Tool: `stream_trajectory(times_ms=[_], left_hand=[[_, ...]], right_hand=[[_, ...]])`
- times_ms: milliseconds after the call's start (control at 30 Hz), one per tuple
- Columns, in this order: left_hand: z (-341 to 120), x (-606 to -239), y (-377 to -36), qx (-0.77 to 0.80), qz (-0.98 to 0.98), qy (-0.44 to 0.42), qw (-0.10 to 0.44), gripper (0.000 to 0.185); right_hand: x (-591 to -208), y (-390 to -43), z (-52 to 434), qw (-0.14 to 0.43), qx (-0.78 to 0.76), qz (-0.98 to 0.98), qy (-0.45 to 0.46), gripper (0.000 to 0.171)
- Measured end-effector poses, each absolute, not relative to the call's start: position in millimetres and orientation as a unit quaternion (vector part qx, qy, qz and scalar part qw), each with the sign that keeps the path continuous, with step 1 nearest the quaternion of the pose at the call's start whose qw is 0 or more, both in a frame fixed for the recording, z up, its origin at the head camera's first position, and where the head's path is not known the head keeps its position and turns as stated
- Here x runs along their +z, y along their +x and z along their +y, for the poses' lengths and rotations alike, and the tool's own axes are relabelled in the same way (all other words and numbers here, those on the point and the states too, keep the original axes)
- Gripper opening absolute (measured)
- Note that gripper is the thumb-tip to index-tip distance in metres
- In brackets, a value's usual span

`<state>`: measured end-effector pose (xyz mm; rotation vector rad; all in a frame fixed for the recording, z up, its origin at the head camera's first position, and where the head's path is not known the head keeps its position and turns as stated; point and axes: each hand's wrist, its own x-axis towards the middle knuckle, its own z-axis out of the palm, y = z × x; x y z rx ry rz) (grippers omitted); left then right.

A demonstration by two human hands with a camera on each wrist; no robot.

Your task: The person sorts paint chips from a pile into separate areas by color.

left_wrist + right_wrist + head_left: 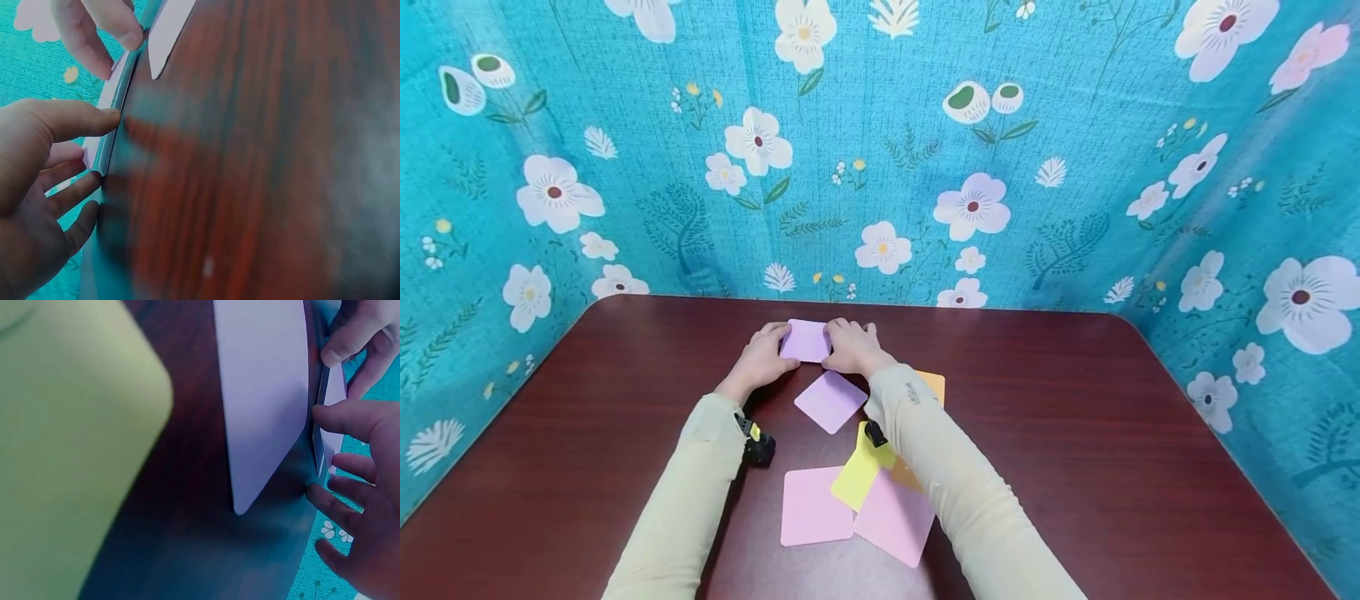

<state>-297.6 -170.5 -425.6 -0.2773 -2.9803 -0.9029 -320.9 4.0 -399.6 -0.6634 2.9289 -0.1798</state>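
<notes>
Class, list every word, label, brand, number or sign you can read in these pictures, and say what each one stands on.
No text can be read for certain.
Right sleeve, near the cuff: a small dark mark like lettering, too small and blurred to read.
Farthest lilac card: no lettering shows.
Floral cloth: flowers and leaves, no readable words.
</notes>
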Motion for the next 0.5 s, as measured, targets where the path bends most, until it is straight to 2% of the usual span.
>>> stream_trajectory(times_ms=[500], left_hand=[[-171.9,-431.5,-306.2,-0.291,-0.955,-0.063,-0.006,0.067]], right_hand=[[-399.0,-331.5,-4.0,0.083,-0.057,0.971,-0.217,0.055]])
